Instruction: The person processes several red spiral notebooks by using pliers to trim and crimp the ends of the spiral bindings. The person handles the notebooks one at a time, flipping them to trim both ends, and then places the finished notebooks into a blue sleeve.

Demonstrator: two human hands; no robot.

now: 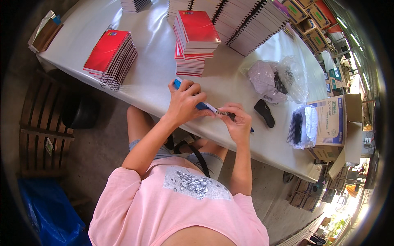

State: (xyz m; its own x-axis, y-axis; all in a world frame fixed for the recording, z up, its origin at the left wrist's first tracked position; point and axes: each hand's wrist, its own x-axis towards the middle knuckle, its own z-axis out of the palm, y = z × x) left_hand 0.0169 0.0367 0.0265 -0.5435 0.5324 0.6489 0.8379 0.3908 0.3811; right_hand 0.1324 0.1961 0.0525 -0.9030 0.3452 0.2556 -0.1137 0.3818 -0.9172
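Note:
My left hand grips a narrow blue and white piece, perhaps a small notebook seen edge-on, over the table's near edge. Its far end pokes out past my fingertips. Fingers of my right hand are closed on a short dark piece that looks like a binding coil, against the blue and white piece's right end. My fingers hide much of both. Just beyond my left hand stands a stack of red-covered notebooks. To the right of my right hand lies a black elongated object.
Coil-bound red notebooks are stacked at the left. Tall coil-bound stacks stand at the back. Clear plastic bags and black coils in white wrapping lie on the right, beside an open cardboard box. The white table's near edge borders my lap.

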